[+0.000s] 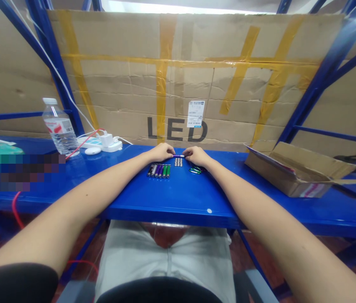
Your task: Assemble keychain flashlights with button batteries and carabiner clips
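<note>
In the head view, the left hand (pixel 162 152) and right hand (pixel 196 155) pinch opposite ends of a slim purple-and-silver cylinder (pixel 178 156) toward the far side of the glossy blue table (pixel 165 198). Nearer lie small round silver pieces (pixel 178 162), between multicoloured cylindrical tubes (pixel 160 171) on the left and shiny green pieces (pixel 195 170) on the right.

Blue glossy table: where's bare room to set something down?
Between the row of multicoloured shiny cylinders and front edge; also between right forearm and open brown cardboard box. Crowded: around left hand and right hand, by small silver discs.
</note>
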Motion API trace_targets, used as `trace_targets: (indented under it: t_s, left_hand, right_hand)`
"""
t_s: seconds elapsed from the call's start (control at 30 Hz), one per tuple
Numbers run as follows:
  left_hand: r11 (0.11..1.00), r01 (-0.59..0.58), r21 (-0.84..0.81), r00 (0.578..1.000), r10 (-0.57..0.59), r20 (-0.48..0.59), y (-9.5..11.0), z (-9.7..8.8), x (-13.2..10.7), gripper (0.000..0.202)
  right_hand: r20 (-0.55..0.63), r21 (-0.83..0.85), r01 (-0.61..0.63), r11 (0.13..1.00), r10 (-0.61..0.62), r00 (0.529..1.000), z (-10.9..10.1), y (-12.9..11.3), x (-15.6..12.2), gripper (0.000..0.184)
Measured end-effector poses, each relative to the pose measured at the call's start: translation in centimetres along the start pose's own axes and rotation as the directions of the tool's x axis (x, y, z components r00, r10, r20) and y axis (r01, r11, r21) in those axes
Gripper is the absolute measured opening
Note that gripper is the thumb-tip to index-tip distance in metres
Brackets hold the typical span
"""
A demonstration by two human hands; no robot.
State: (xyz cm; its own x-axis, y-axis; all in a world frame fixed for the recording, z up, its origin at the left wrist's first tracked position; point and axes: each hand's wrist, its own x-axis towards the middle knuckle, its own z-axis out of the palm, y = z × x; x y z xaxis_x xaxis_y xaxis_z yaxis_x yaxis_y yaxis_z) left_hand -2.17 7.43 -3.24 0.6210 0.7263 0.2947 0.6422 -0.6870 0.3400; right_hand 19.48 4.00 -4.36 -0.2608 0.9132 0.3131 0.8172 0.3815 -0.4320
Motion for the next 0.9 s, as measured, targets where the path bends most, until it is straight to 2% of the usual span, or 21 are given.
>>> trace_targets:
  t_s: [0.23, 0.43, 0.63, 0.9]
  left_hand:
    - [0.998, -0.003, 0.065, 1.000, 0.002, 0.018, 0.32, 0.04, -0.02, 0.028]
    - [0.996, -0.020, 0.083, 0.996, 0.013, 0.086, 0.63, -0.15, -0.13, 0.028]
    - [0.990, -0.028, 0.140, 0.998, 0.020, 0.060, 0.69, -0.16, -0.29, 0.028]
    - [0.997, -0.014, 0.081, 0.998, 0.010, 0.060, -0.04, -0.13, -0.24, 0.031]
  right_hand:
    - [0.029, -0.040, -0.002, 0.999, 0.003, 1.000, -0.59, -0.42, -0.49, 0.032]
    - [0.040, -0.094, 0.027, 0.995, -0.023, 0.999, -0.73, -0.34, -0.54, 0.034]
    - [0.024, -0.060, 0.014, 0.998, -0.012, 1.000, -0.79, -0.12, -0.55, 0.035]
    - [0.043, 0.020, -0.010, 1.000, 0.010, 0.999, -1.05, 0.30, -0.57, 0.031]
